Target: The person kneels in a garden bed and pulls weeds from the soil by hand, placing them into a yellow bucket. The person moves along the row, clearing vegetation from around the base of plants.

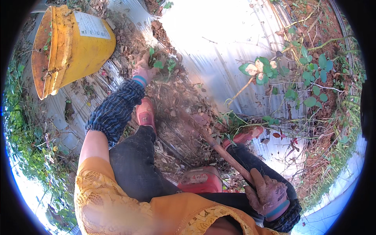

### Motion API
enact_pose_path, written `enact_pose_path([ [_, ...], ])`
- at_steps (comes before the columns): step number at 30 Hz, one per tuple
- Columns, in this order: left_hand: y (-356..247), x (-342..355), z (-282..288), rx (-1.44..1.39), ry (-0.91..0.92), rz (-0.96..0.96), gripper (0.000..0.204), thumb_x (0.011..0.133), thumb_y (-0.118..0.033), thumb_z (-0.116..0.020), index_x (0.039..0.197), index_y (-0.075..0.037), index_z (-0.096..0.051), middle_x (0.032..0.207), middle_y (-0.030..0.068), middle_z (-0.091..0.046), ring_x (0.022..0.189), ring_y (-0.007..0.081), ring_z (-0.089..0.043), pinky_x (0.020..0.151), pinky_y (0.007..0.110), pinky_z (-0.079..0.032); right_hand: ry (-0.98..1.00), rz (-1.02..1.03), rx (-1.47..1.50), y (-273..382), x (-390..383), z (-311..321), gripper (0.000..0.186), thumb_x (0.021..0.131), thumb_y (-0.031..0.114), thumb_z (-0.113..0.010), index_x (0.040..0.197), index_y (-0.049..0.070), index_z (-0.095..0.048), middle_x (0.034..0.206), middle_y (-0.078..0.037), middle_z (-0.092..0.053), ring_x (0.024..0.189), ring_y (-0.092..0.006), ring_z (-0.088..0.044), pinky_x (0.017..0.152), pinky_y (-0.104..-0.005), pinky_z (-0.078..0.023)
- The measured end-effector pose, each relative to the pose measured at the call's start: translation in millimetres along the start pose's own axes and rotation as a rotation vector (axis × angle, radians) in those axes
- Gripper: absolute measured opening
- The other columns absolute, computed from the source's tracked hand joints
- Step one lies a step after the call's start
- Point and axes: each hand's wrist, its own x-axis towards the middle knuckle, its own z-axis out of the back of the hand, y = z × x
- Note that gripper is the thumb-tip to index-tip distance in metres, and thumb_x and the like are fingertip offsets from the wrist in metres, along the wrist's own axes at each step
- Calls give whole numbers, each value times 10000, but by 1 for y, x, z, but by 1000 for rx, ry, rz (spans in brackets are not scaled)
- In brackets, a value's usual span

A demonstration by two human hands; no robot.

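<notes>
My left hand (144, 69), in a soiled glove with a blue-banded cuff, reaches into dry leaves and soil beside a small green plant (170, 65), fingers apart. My right hand (267, 195), also gloved and muddy, is closed around a long wooden handle (231, 158) that slants up to the left between my feet; its far end is blurred against the ground. My two pink shoes (145, 113) show on either side of it. A red plastic container (199, 179) lies between my legs, below the handle.
A yellow bucket (84, 51) lies on its side at upper left. Plastic sheeting (211, 35) covers ground ahead and right. Leafy stems (311, 74) spread along the right, with pale damaged leaves (258, 70) on the sheet. Dense greenery (23, 129) edges the left.
</notes>
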Motion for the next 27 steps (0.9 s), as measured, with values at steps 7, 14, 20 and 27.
enact_pose_path([
  [7, -23, -87, -13, 468, 586, -605, 501, 753, -114, -649, 1241, -167, -550, 1348, 177, -452, 1230, 366, -461, 995, 427, -442, -20, 33, 3, -6, -8, -5, 572, 807, 326, -656, 1277, 48, -488, 832, -205, -635, 702, -385, -632, 607, -468, -504],
  [14, -54, -87, 21, 180, 546, -377, 389, 780, -43, -549, 1163, -105, -588, 1125, 158, -583, 1066, 319, -572, 903, 408, -474, -152, 109, -61, -16, -23, -14, 553, 798, 310, -661, 1259, 46, -506, 804, -192, -626, 671, -366, -628, 581, -457, -498],
  [20, -119, -40, 207, -330, -433, -511, 474, 692, -23, -756, 1128, -64, -574, 1002, 63, -632, 904, 185, -625, 809, 294, -522, -313, 209, -105, -25, -48, -25, 479, 821, 334, -632, 1201, 66, -518, 760, -158, -605, 611, -332, -620, 526, -429, -491],
  [27, -94, -83, 442, -89, -1133, -712, 561, 721, -149, -808, 1202, -54, -535, 1130, 124, -598, 998, 257, -610, 843, 369, -527, -475, 299, -122, -34, -70, -50, 309, 868, 300, -572, 1087, 88, -520, 737, -146, -599, 607, -325, -622, 538, -432, -500],
])
